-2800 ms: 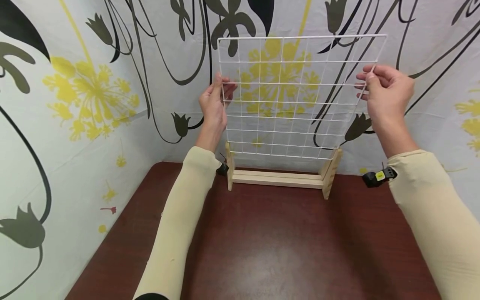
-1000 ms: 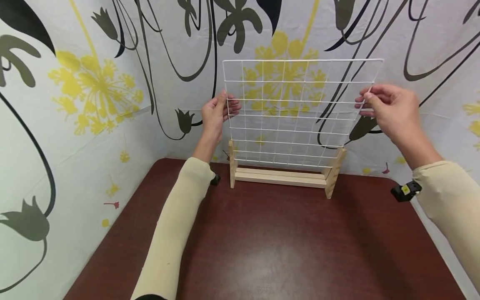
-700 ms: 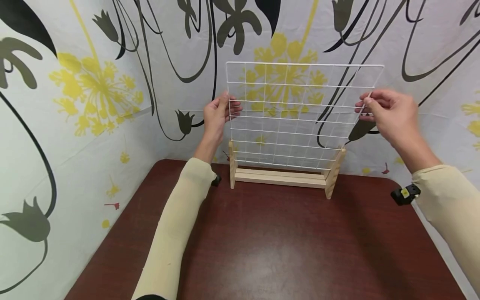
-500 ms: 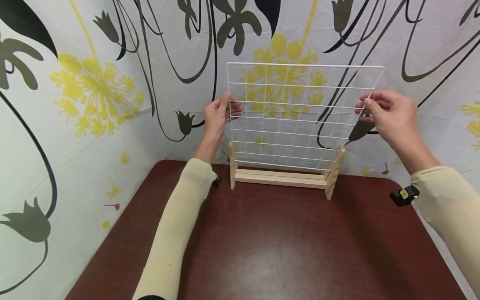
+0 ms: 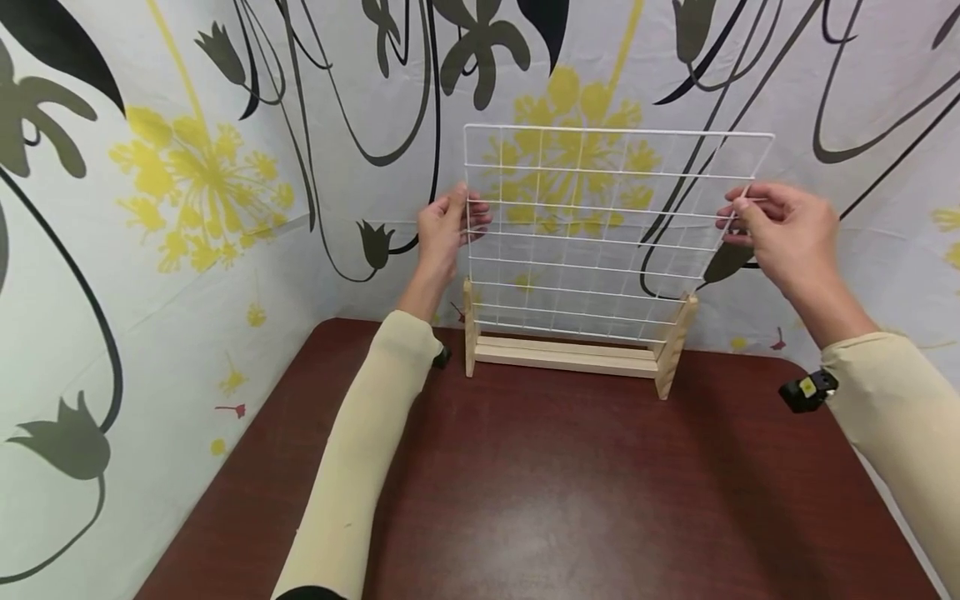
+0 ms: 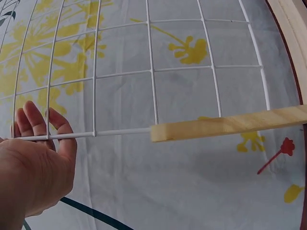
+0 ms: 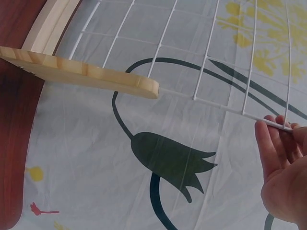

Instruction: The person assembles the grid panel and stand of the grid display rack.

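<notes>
A white wire grid panel (image 5: pixel 600 208) stands upright, its lower part between the two end pieces of a pale wooden stand (image 5: pixel 566 357). My left hand (image 5: pixel 441 232) holds the panel's left edge, thumb in front and fingers reaching behind the wires. On the opposite edge, my right hand (image 5: pixel 791 225) pinches the wire between thumb and fingers. Close up in the left wrist view, the edge wire meets the tip of a wooden end piece (image 6: pixel 230 125). The right wrist view shows the other end piece (image 7: pixel 86 75) meeting the panel's edge the same way. The grid's bottom edge appears above the stand's crossbar.
The stand rests near the back of a dark reddish-brown table (image 5: pixel 555 483). Behind and to the left hangs a pale sheet (image 5: pixel 360 183) printed with flowers and stems. Small black devices, such as one (image 5: pixel 808 390) at the right cuff, sit on both wrists.
Both hands have come down with the grid panel, which sits lower between the stand's end pieces than in the oldest frame. Over the last half second the panel hardly moves relative to the stand.
</notes>
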A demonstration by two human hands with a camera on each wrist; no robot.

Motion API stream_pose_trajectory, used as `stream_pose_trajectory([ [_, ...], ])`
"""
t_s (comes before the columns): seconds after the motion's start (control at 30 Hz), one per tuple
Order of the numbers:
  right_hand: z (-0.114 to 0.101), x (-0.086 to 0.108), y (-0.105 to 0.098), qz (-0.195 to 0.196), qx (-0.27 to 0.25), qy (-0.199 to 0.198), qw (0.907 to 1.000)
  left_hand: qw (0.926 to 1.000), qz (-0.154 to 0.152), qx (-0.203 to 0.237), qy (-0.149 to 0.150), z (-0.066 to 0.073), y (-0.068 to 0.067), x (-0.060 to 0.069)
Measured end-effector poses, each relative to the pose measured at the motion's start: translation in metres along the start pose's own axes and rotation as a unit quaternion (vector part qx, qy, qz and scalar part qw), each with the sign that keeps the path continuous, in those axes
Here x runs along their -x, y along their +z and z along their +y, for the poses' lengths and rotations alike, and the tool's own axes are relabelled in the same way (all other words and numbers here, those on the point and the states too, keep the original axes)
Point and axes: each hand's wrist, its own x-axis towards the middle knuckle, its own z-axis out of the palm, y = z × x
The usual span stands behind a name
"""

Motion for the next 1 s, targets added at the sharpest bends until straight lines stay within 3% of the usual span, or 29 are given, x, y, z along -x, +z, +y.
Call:
stream_pose_trajectory([
  [0.27, 0.0, 0.001, 0.002, -0.005, -0.009, -0.002, 0.9999, 0.9999, 0.006, -0.01, -0.01, -0.009, -0.005, 0.002],
  [0.5, 0.006, 0.003, 0.007, -0.008, 0.067, -0.006, 0.9977, 0.9999, 0.011, 0.004, -0.011, -0.015, -0.013, 0.004],
  [0.77, 0.016, 0.008, 0.007, -0.007, 0.111, 0.016, 0.9936, 0.9992, -0.013, -0.033, 0.019, -0.021, -0.018, 0.009],
  [1.0, 0.022, 0.012, 0.008, -0.01, 0.12, 0.009, 0.9926, 0.9972, -0.012, -0.072, 0.019, -0.027, -0.022, 0.013],
])
